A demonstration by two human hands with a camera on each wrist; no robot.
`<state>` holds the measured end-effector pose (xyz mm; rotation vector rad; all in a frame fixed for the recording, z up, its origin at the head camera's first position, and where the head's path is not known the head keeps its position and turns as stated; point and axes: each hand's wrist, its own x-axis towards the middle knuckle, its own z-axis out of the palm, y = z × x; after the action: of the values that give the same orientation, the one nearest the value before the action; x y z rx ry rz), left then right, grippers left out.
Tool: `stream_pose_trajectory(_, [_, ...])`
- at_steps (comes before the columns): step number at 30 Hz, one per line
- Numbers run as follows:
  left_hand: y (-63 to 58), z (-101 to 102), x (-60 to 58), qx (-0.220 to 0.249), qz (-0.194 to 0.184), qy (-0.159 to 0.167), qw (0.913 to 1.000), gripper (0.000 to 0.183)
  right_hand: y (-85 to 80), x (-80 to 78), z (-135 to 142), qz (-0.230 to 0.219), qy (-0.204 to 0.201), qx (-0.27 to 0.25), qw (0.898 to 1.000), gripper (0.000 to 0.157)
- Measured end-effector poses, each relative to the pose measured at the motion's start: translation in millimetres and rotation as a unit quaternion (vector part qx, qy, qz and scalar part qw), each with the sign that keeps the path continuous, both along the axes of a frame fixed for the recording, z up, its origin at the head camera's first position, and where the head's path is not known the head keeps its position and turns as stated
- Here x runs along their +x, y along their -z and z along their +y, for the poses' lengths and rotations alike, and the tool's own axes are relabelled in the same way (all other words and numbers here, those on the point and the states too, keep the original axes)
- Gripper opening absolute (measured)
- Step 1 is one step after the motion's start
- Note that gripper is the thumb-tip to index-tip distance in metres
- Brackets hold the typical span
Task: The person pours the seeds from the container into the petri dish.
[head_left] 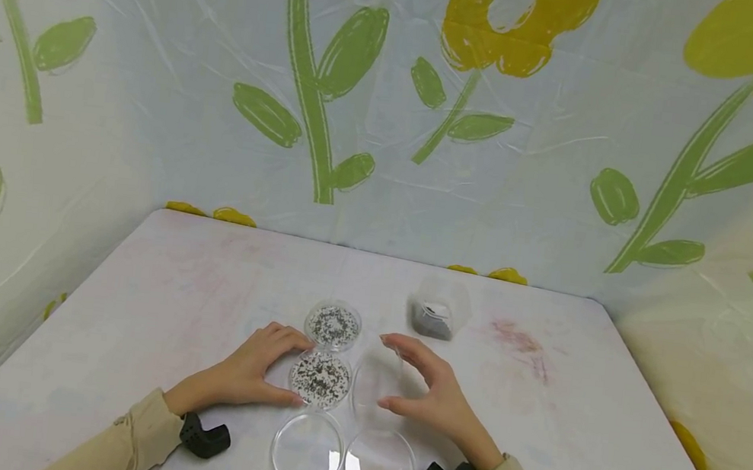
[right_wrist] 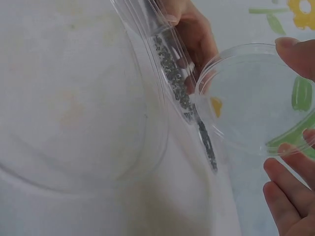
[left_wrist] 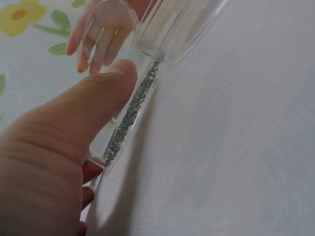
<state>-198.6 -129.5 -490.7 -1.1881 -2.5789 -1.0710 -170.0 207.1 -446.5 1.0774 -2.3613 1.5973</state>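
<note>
My left hand [head_left: 252, 371] grips the edge of a clear petri dish [head_left: 320, 379] standing on the table, thumb at the near side and fingers at the far side. Dark grains are scattered over its white bottom. In the left wrist view the thumb [left_wrist: 106, 93] lies along the rim above the grains. To the right, my right hand [head_left: 432, 394] holds up a clear round petri dish lid [right_wrist: 246, 98], tilted, by its rim between thumb and fingers. Behind the gripped dish is a second petri dish [head_left: 333, 325] with similar grains.
Two clear round dish pieces, a left one [head_left: 308, 451] and a right one [head_left: 381, 469], lie side by side at the front. A small translucent container [head_left: 433, 317] with dark contents stands behind the right hand. Flower-printed sheeting [head_left: 536, 160] walls the table [head_left: 191, 292].
</note>
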Motion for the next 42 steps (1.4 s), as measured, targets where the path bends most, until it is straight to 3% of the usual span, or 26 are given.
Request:
stream_pose_trajectory(7, [-0.6,0.2,0.6,0.003,0.006,0.001,1.0000,0.077,-1.8,-4.8,-10.3,0.004,-0.035,-0.029,0.999,0.084])
stream_pose_trajectory(18, [-0.2,0.5,0.0,0.007,0.013,0.004,0.9999,0.077,-6.5,-7.3,-24.3,0.009,-0.037,-0.033,0.999,0.085])
stream_pose_trajectory(29, [-0.3,0.0,1.0,-0.002,0.013,0.000,0.9999,0.078,-8.5,-10.2,-42.9,0.000,-0.031,-0.020,0.999,0.081])
stream_pose_trajectory(35, [0.3,-0.3,0.9,-0.005,0.011,0.000,0.9999,0.080,-4.7,-14.9,-52.9,-0.005,-0.031,0.002,1.000,0.081])
stream_pose_trajectory(42, [0.7,-0.6,-0.5,-0.015,0.024,0.007,0.9996,0.082,-12.2,-15.1,-67.6,-0.017,-0.027,0.040,0.999,0.078])
